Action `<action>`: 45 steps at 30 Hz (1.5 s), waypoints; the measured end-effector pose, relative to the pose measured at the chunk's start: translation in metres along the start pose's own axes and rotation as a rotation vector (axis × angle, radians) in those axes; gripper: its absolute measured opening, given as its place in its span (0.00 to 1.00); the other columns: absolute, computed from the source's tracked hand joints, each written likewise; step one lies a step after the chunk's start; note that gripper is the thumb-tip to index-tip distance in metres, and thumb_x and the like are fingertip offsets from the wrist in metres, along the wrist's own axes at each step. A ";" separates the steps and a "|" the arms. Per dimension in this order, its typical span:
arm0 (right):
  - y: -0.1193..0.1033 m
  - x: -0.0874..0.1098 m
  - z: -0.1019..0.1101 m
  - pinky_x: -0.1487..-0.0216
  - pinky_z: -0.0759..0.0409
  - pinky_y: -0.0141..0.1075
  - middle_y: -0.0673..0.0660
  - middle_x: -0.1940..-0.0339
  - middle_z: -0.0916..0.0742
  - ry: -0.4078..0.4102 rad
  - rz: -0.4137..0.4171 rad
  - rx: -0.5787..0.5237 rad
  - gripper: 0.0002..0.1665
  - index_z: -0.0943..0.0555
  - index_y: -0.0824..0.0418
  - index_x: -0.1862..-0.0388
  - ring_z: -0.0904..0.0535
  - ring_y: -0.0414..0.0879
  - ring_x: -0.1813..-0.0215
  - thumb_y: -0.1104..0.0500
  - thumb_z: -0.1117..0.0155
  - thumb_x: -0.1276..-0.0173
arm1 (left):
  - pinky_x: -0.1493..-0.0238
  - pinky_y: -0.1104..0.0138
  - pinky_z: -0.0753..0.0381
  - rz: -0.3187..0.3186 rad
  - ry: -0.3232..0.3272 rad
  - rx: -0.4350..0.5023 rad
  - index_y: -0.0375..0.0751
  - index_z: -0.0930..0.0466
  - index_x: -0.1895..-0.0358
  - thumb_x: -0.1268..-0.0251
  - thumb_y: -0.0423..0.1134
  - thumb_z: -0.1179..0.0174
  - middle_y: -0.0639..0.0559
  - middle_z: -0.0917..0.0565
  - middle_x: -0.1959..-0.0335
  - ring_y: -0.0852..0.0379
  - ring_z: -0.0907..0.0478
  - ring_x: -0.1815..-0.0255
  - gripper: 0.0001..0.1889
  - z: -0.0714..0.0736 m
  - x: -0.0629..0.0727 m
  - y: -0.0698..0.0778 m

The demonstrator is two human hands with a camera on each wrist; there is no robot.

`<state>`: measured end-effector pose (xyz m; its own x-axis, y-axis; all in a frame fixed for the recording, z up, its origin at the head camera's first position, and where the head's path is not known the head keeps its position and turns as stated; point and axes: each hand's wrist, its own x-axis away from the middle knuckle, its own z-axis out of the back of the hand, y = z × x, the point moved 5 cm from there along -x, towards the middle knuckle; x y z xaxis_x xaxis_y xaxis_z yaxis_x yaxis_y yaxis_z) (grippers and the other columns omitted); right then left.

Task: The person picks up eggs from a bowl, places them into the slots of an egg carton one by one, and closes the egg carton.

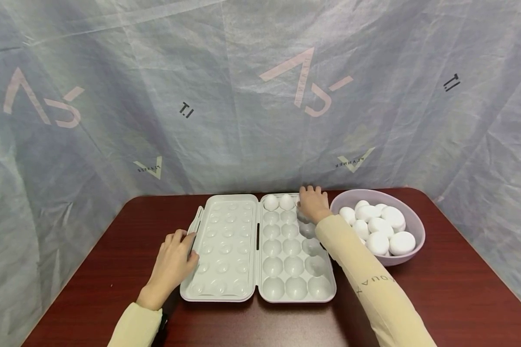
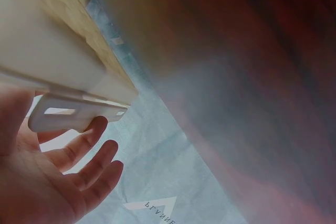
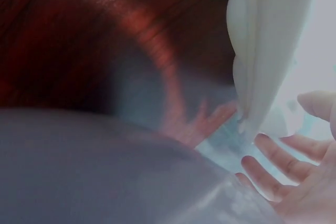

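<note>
A white egg carton [image 1: 257, 294] lies unfolded, lid on the left and cup side on the right. Two eggs [image 1: 279, 202] sit in its back row. My left hand [image 1: 172, 258] grips the lid's outer edge at the latch flap [image 2: 63, 114], with a fingertip on the flap. Over the back right cup, my right hand [image 1: 313, 205] has its fingers spread and largely covers the cup. In the right wrist view another egg [image 3: 279, 121] shows at the carton's edge, beside the fingers, with the thumb apart from it.
A pale purple bowl [image 1: 418, 230] heaped with white eggs [image 1: 379, 226] stands just right of the carton, beneath and beside my right forearm. The dark red table [image 1: 134, 231] ends at the back against a grey printed sheet [image 1: 226, 120].
</note>
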<state>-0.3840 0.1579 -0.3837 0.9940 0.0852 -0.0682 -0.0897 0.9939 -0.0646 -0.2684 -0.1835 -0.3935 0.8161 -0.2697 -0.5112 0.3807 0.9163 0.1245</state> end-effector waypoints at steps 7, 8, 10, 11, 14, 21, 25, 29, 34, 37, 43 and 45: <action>-0.003 0.004 0.014 0.46 0.33 0.56 0.67 0.47 0.25 0.029 0.006 -0.024 0.24 0.32 0.67 0.43 0.33 0.64 0.44 0.54 0.48 0.34 | 0.64 0.49 0.29 0.000 0.003 -0.002 0.31 0.21 0.53 0.55 0.32 0.42 0.37 0.24 0.58 0.37 0.29 0.57 0.20 0.000 0.000 0.000; -0.004 0.005 0.017 0.46 0.33 0.56 0.67 0.47 0.25 0.035 0.009 -0.030 0.24 0.32 0.67 0.43 0.32 0.64 0.45 0.54 0.49 0.34 | 0.64 0.49 0.29 0.001 0.004 -0.003 0.31 0.21 0.53 0.55 0.32 0.42 0.37 0.24 0.58 0.37 0.29 0.57 0.20 0.000 0.000 -0.001; -0.005 0.009 0.025 0.47 0.33 0.56 0.67 0.49 0.24 0.047 0.019 -0.041 0.23 0.31 0.67 0.45 0.32 0.64 0.46 0.55 0.49 0.34 | 0.64 0.49 0.29 0.002 0.003 -0.002 0.31 0.21 0.53 0.54 0.32 0.42 0.37 0.25 0.58 0.37 0.29 0.57 0.20 0.000 0.001 -0.001; -0.005 0.011 0.029 0.48 0.33 0.56 0.67 0.50 0.24 0.056 0.026 -0.047 0.22 0.30 0.67 0.46 0.32 0.64 0.47 0.55 0.48 0.34 | 0.63 0.50 0.29 0.004 0.003 -0.003 0.31 0.21 0.53 0.54 0.32 0.42 0.37 0.25 0.58 0.37 0.29 0.57 0.20 0.000 0.001 -0.001; -0.005 0.017 0.042 0.49 0.32 0.56 0.67 0.51 0.23 0.080 0.040 -0.061 0.21 0.30 0.68 0.47 0.31 0.65 0.49 0.55 0.47 0.35 | 0.63 0.49 0.29 0.004 0.002 0.000 0.31 0.21 0.53 0.54 0.32 0.42 0.37 0.25 0.58 0.37 0.29 0.57 0.20 0.000 0.001 -0.001; 0.006 0.030 0.064 0.51 0.32 0.58 0.68 0.50 0.24 0.089 0.060 -0.059 0.24 0.30 0.69 0.45 0.31 0.67 0.49 0.55 0.47 0.35 | 0.63 0.49 0.29 0.008 -0.006 0.002 0.31 0.21 0.52 0.54 0.32 0.42 0.37 0.25 0.58 0.37 0.29 0.56 0.20 -0.001 0.002 -0.002; 0.018 0.035 0.072 0.49 0.34 0.59 0.69 0.48 0.24 0.086 0.054 -0.050 0.25 0.30 0.68 0.44 0.32 0.67 0.47 0.54 0.48 0.35 | 0.63 0.50 0.29 0.006 -0.001 0.003 0.31 0.21 0.52 0.54 0.32 0.42 0.37 0.25 0.58 0.37 0.29 0.56 0.20 0.000 0.001 -0.002; 0.031 0.042 0.077 0.52 0.33 0.59 0.69 0.49 0.24 0.088 0.060 -0.040 0.23 0.29 0.68 0.46 0.32 0.68 0.49 0.55 0.48 0.35 | 0.64 0.50 0.29 0.003 0.004 0.002 0.31 0.21 0.53 0.54 0.32 0.42 0.37 0.25 0.58 0.37 0.29 0.57 0.20 0.000 0.001 -0.001; 0.048 0.052 0.080 0.57 0.32 0.59 0.68 0.55 0.22 0.099 0.074 -0.031 0.17 0.26 0.67 0.54 0.31 0.67 0.54 0.56 0.47 0.37 | 0.63 0.49 0.29 0.007 0.003 0.003 0.31 0.21 0.53 0.55 0.32 0.42 0.37 0.25 0.58 0.36 0.29 0.56 0.20 -0.001 0.001 -0.002; 0.059 0.058 0.080 0.59 0.32 0.58 0.66 0.58 0.21 0.102 0.072 -0.039 0.15 0.25 0.66 0.59 0.30 0.67 0.57 0.57 0.46 0.39 | 0.62 0.49 0.29 0.007 0.003 0.004 0.31 0.21 0.53 0.55 0.32 0.42 0.37 0.24 0.58 0.36 0.29 0.56 0.20 -0.002 0.001 -0.002; 0.079 0.067 0.078 0.59 0.32 0.59 0.66 0.58 0.20 0.058 0.067 -0.030 0.14 0.23 0.65 0.60 0.29 0.66 0.57 0.58 0.45 0.42 | 0.63 0.49 0.29 -0.001 0.004 0.004 0.31 0.21 0.53 0.54 0.32 0.42 0.37 0.24 0.58 0.36 0.29 0.56 0.20 -0.002 0.001 -0.001; 0.085 0.069 0.077 0.58 0.32 0.59 0.67 0.56 0.20 0.042 0.063 -0.023 0.16 0.23 0.66 0.56 0.29 0.67 0.56 0.58 0.44 0.42 | 0.63 0.49 0.29 -0.003 0.004 0.003 0.31 0.21 0.53 0.54 0.32 0.42 0.37 0.24 0.58 0.36 0.29 0.57 0.20 -0.001 0.001 -0.001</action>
<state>-0.3180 0.2536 -0.3170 0.9828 0.1444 -0.1149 -0.1542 0.9847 -0.0817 -0.2687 -0.1844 -0.3953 0.8132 -0.2708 -0.5152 0.3843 0.9146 0.1260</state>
